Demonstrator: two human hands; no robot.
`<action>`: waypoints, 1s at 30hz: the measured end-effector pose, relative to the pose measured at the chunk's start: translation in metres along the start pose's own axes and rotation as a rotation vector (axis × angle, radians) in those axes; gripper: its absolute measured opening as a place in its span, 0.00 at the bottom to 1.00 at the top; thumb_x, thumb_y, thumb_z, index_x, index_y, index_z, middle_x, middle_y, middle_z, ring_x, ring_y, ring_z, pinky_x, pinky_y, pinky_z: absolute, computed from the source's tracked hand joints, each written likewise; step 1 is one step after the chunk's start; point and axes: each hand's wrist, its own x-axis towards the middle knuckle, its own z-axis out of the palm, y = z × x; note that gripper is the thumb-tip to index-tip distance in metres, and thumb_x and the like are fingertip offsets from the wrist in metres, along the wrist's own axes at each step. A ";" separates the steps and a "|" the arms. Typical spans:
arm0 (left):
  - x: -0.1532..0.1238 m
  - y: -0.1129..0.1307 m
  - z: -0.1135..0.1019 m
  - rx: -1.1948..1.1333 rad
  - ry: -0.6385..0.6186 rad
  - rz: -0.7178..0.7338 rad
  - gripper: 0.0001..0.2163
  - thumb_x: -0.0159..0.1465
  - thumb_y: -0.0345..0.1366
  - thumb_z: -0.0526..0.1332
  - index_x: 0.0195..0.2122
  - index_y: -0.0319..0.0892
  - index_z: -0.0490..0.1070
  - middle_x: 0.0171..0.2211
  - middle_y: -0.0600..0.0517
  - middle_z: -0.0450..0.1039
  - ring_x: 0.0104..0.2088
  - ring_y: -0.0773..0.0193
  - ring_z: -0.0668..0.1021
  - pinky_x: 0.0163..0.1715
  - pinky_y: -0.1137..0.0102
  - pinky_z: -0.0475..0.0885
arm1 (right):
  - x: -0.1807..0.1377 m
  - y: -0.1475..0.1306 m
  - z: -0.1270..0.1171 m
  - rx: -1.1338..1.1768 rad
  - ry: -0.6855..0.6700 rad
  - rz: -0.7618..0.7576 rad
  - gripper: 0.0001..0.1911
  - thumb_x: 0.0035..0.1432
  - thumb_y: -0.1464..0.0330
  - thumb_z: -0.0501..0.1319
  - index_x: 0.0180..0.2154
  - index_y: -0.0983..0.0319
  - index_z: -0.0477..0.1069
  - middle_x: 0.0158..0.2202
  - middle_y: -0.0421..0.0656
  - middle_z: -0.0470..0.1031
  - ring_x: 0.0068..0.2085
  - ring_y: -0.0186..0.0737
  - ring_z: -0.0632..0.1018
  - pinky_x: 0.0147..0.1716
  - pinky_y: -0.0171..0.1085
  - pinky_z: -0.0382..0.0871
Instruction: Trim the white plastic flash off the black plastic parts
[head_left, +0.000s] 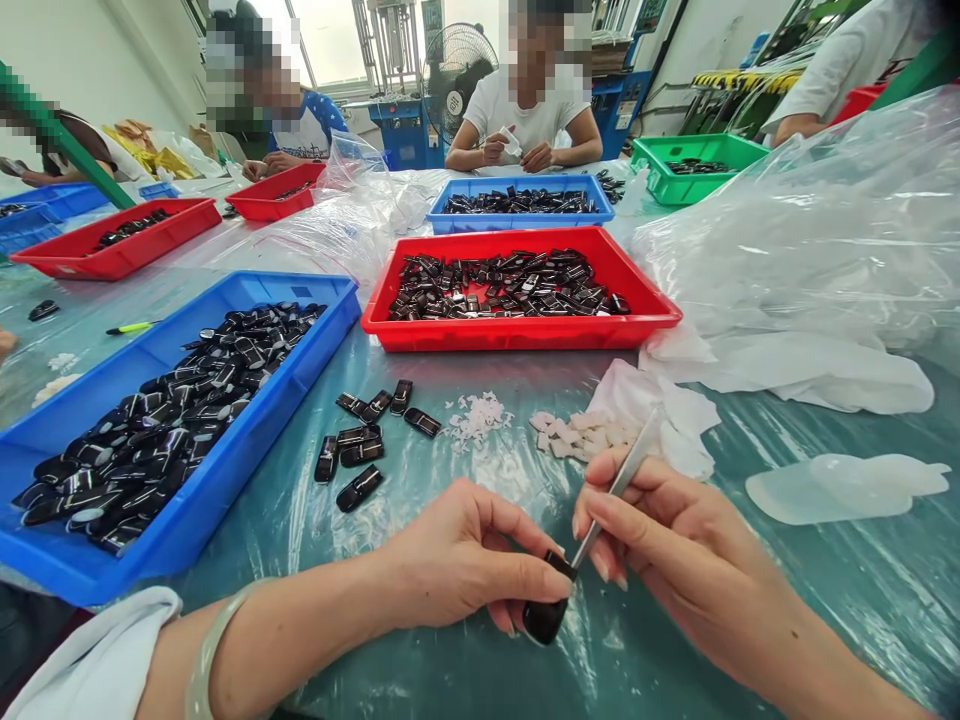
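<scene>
While the left grip (474, 560) pinches the black part (545, 622) toward the near edge of the worktop (405, 665), the right grip (667, 530) holds a slim metal tool (634, 458) at its end. The part looks light, stiff, slick — best held by its sides.

Left hand's (480, 555) pinching a black part (546, 620) in front of the big red tray (525, 337). Metal tool's (637, 455) in the right hand (667, 525).

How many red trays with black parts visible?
3: centre red tray; left red tray; rear red tray, set back between those two. More may be hidden; the red object at upper right is too obscured to identify.
</scene>
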 end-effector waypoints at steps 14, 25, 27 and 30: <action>0.000 -0.001 -0.001 0.031 -0.024 0.011 0.19 0.46 0.46 0.69 0.32 0.34 0.76 0.21 0.52 0.70 0.19 0.72 0.71 0.19 0.77 0.67 | -0.002 0.000 0.004 -0.036 -0.024 0.020 0.16 0.52 0.57 0.61 0.35 0.60 0.61 0.20 0.36 0.69 0.20 0.31 0.70 0.19 0.30 0.64; -0.001 -0.002 -0.002 0.045 -0.040 0.009 0.18 0.48 0.45 0.68 0.33 0.34 0.76 0.22 0.51 0.70 0.19 0.72 0.70 0.19 0.78 0.66 | -0.002 0.003 0.003 -0.004 -0.069 0.002 0.12 0.55 0.60 0.60 0.35 0.61 0.62 0.19 0.35 0.69 0.20 0.28 0.70 0.20 0.27 0.63; -0.001 -0.001 -0.002 0.058 -0.046 0.009 0.18 0.48 0.44 0.68 0.33 0.34 0.76 0.22 0.51 0.70 0.19 0.73 0.70 0.19 0.78 0.66 | -0.002 0.005 0.003 -0.005 -0.068 0.000 0.12 0.55 0.61 0.60 0.35 0.61 0.62 0.19 0.36 0.69 0.20 0.29 0.70 0.20 0.28 0.63; -0.001 0.000 -0.002 0.067 -0.050 0.005 0.18 0.49 0.45 0.67 0.33 0.34 0.76 0.22 0.51 0.70 0.19 0.73 0.70 0.19 0.78 0.67 | -0.002 0.006 0.002 -0.001 -0.076 -0.005 0.12 0.56 0.61 0.60 0.35 0.61 0.62 0.20 0.36 0.69 0.20 0.29 0.70 0.20 0.28 0.63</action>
